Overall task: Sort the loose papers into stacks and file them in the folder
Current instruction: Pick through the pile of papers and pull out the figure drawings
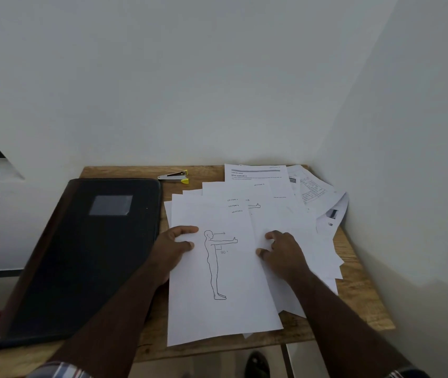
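Left hand (175, 245) pinches figure sheet (222, 274) beside closed folder (86, 257); right hand (282, 253) presses loose papers (285, 214), fingers curled (thin, slippery: lift by edges).

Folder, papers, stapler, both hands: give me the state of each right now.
Folder: closed, flat on table.
Loose papers: unsorted, fanned out, overlapping.
Figure-drawing sheet: on top, face up.
Stapler: idle, behind the folder.
Left hand: holds the figure sheet's left edge.
Right hand: fingers pressing on papers.
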